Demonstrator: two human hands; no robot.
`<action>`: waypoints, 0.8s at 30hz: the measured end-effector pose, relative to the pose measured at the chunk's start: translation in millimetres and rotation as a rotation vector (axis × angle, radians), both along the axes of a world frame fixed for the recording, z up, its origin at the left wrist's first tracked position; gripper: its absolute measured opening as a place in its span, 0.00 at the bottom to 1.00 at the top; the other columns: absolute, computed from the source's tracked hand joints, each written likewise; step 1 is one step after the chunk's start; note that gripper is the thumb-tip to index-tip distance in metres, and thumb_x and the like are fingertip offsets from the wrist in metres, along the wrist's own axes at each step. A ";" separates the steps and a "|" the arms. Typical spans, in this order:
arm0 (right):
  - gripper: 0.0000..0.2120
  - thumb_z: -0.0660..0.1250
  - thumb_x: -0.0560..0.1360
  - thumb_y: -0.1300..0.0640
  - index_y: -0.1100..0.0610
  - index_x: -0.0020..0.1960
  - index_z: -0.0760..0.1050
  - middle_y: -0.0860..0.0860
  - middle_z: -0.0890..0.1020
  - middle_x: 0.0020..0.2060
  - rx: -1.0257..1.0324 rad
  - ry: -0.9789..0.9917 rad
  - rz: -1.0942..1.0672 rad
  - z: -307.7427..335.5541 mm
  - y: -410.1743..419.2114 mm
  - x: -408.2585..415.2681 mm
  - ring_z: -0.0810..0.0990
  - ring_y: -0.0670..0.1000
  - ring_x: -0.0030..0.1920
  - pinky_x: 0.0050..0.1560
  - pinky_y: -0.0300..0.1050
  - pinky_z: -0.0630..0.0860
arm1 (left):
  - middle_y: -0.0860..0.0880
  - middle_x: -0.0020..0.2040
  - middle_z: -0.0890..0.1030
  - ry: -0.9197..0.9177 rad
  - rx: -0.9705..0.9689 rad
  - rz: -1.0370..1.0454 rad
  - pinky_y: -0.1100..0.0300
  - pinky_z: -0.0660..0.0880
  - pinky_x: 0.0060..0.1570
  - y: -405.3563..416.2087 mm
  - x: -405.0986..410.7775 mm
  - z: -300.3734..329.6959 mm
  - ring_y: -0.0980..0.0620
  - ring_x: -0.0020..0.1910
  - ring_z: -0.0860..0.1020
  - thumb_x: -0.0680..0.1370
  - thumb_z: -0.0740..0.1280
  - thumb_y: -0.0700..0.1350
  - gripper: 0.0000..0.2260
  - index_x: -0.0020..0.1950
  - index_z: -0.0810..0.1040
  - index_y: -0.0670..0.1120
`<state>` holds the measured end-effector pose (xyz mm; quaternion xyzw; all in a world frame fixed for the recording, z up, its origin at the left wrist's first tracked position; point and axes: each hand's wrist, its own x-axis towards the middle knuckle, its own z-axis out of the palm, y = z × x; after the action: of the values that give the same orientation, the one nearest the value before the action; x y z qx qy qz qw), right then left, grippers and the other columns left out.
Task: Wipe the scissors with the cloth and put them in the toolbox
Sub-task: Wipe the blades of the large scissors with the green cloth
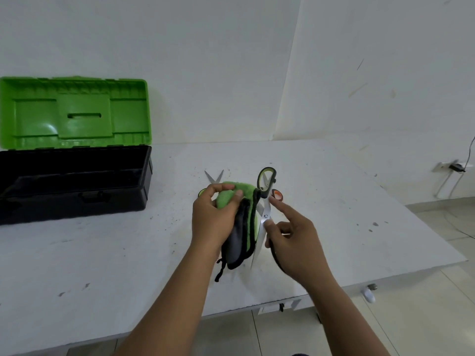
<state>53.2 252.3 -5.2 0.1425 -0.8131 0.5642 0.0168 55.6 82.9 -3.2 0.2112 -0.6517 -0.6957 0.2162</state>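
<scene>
My left hand (213, 219) grips a bunched green and grey cloth (241, 227) above the white table. Just right of it, my right hand (295, 240) holds a pair of scissors (264, 219) with green and black handles. Their blades are spread apart. One handle loop points up and away, the other lies in my right palm, and a blade tip points down toward me. My right index finger is stretched out. The cloth touches the scissors near the upper handle. The toolbox (77, 201) stands open at the far left, black base below and green lid raised.
A second pair of scissors (213, 177) lies on the table (102, 253) behind my left hand, blades spread. An orange handle (277, 194) of another pair shows behind the held scissors. A wall socket with a plug (455, 167) is at the far right.
</scene>
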 end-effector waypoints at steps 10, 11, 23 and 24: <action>0.21 0.67 0.83 0.55 0.39 0.74 0.73 0.58 0.82 0.30 -0.043 0.052 0.010 -5.6 -9.0 4.6 0.75 0.48 0.26 0.32 0.39 0.74 | 0.53 0.46 0.87 -0.008 0.120 0.059 0.58 0.85 0.42 10.1 -1.2 3.6 0.54 0.42 0.87 0.78 0.77 0.50 0.07 0.54 0.83 0.54; 0.21 0.67 0.83 0.55 0.39 0.74 0.73 0.58 0.81 0.30 -0.050 0.038 0.008 -6.7 -10.5 3.2 0.77 0.53 0.28 0.34 0.43 0.75 | 0.53 0.44 0.87 -0.005 0.149 0.030 0.59 0.84 0.39 13.6 0.8 4.0 0.55 0.39 0.87 0.78 0.77 0.50 0.10 0.57 0.81 0.54; 0.22 0.67 0.84 0.53 0.38 0.75 0.71 0.51 0.82 0.29 0.033 0.062 0.055 -8.8 -10.3 14.8 0.79 0.47 0.29 0.35 0.36 0.74 | 0.44 0.55 0.82 -0.007 0.319 0.178 0.48 0.85 0.51 6.8 -17.7 6.6 0.45 0.49 0.86 0.75 0.79 0.44 0.21 0.59 0.70 0.54; 0.22 0.67 0.84 0.53 0.38 0.75 0.70 0.51 0.82 0.29 0.036 0.065 0.061 -9.5 -9.3 17.5 0.77 0.45 0.28 0.35 0.33 0.72 | 0.44 0.55 0.82 -0.008 0.322 0.180 0.47 0.85 0.52 3.5 -18.6 6.7 0.45 0.49 0.86 0.75 0.79 0.44 0.21 0.59 0.70 0.54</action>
<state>70.7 243.0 -14.7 0.1856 -0.8173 0.5450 0.0235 37.0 86.4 3.5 0.3033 -0.5111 -0.7682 0.2381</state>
